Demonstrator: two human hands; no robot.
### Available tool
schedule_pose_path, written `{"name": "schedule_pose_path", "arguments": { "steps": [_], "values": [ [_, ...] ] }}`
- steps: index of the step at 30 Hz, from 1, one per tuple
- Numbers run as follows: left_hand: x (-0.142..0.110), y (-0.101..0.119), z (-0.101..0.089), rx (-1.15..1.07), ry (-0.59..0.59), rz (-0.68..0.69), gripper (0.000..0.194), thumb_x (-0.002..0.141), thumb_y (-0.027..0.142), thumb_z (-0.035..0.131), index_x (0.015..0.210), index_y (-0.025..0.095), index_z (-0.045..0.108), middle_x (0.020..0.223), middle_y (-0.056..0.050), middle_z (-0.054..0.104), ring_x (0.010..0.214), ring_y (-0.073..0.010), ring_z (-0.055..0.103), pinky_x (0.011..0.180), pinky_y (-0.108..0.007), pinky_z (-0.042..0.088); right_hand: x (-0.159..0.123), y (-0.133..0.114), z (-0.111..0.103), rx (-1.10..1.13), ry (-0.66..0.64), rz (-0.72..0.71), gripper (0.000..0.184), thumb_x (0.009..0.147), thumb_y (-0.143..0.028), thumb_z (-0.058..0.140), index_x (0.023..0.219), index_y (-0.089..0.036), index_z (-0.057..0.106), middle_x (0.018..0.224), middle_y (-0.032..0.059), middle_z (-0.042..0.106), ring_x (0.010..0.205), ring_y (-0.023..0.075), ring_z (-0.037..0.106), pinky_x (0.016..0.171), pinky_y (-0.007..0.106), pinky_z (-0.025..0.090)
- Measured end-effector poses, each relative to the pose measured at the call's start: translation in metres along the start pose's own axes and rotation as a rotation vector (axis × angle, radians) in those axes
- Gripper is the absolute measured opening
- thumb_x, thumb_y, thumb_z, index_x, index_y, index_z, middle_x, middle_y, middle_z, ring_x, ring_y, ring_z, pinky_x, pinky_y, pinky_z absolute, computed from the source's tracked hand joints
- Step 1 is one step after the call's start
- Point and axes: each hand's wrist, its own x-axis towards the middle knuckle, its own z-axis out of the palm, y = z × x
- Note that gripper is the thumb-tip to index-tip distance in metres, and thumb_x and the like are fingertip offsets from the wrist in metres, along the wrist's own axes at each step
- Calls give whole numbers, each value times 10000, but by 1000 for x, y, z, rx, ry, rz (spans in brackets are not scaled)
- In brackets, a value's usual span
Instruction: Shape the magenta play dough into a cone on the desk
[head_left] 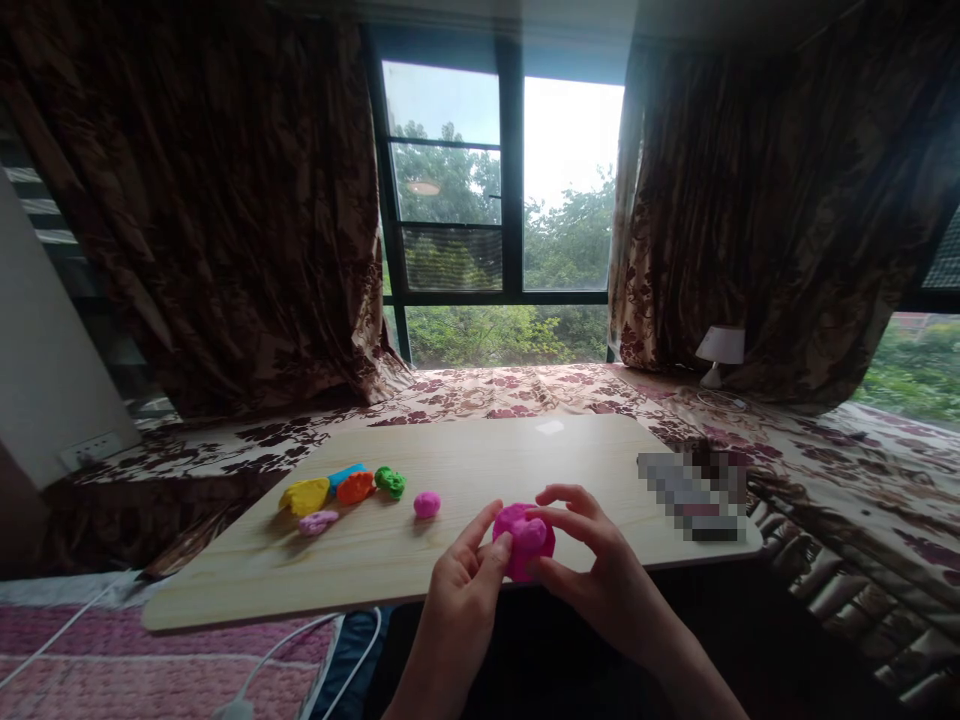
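Between my two hands is a bright pink lump of modelling clay (523, 552), roundish, with a smaller bump on its face. My left hand (469, 575) grips its left side, thumb pressed on the front. My right hand (592, 550) holds the right side, with a finger at the top by the bump and the thumb lower down. Left of my hands, a small pink clay ball (427, 505) rests on the wooden tabletop (360, 575). Farther left lie yellow clay (306, 496), orange clay (355, 488), green clay (390, 483), blue clay (346, 474) and a light pink piece (318, 523).
A pixelated dark object (694, 498) lies at the table's right end. Behind the table, a flowered cloth covers the sill (495, 390), with a small white lamp (721, 350) at right. White cables (281, 635) run over the quilt (247, 660) at lower left.
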Motion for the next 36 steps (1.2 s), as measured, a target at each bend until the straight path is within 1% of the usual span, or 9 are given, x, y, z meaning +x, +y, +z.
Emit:
{"name": "schedule_pose_path", "arguments": {
  "steps": [3, 7, 10, 14, 18, 23, 27, 32, 36],
  "values": [
    [-6, 5, 8, -120, -52, -41, 509, 733, 298, 666, 1202, 135, 558, 949, -81, 720, 915, -221, 644, 833, -305, 484, 1, -6, -3, -19, -15, 14, 229, 763, -157, 643, 960, -272, 659, 1128, 28, 502, 1074, 190, 482, 933, 316, 410],
    [-13, 13, 15, -306, -149, -198, 312, 811, 289, 562, 1037, 98, 660, 928, -106, 716, 863, -233, 655, 793, -344, 517, 3, -9, -11, 16, -109, 2, 164, 786, -130, 613, 879, -246, 681, 1121, 31, 525, 1116, 196, 462, 970, 313, 383],
    [-16, 14, 19, -389, -127, -242, 236, 822, 224, 549, 969, 92, 677, 918, -105, 714, 836, -213, 657, 790, -349, 524, 4, -5, -11, 55, -108, -17, 244, 786, -134, 618, 993, -257, 656, 1154, 41, 519, 1147, 198, 447, 985, 322, 379],
    [-18, 12, 20, -404, -91, -210, 247, 831, 199, 551, 1038, 103, 645, 919, -101, 713, 825, -185, 661, 796, -315, 521, 4, -3, -7, 58, -66, -31, 372, 744, -163, 677, 1094, -271, 615, 1182, 44, 512, 1175, 203, 427, 1010, 336, 359],
    [-19, 12, 17, -420, -128, -276, 258, 829, 220, 560, 1034, 84, 638, 944, -123, 706, 812, -193, 660, 843, -385, 503, 4, -9, -9, 41, -86, -4, 208, 768, -174, 656, 948, -274, 681, 1116, 27, 550, 1203, 205, 393, 1020, 340, 338],
    [-19, 10, 18, -519, -134, -377, 314, 841, 276, 538, 1091, 94, 597, 1039, -157, 676, 889, -232, 652, 908, -479, 449, 5, -8, -9, 80, -128, 24, 158, 784, -162, 632, 879, -267, 701, 1088, 26, 567, 1202, 210, 397, 1006, 342, 346],
    [-20, 9, 22, -518, -75, -361, 282, 834, 257, 556, 1035, 68, 612, 1028, -174, 676, 950, -255, 634, 935, -480, 432, 4, -6, -6, 100, -99, 48, 184, 766, -173, 648, 927, -256, 682, 1120, 42, 552, 1149, 211, 446, 968, 340, 390],
    [-22, 7, 26, -534, -30, -388, 283, 836, 263, 555, 1036, 72, 612, 983, -158, 693, 908, -252, 652, 909, -492, 453, 5, -9, -4, 73, -85, 32, 119, 807, -200, 611, 863, -260, 696, 1057, 34, 581, 1190, 207, 407, 998, 346, 364],
    [-21, 1, 30, -566, 44, -325, 246, 826, 192, 558, 1040, 88, 621, 981, -142, 697, 912, -238, 656, 879, -418, 492, 4, -2, 2, 44, -39, 33, 157, 798, -219, 618, 939, -258, 676, 1104, 45, 560, 1148, 209, 444, 964, 350, 404]
  ]
}}
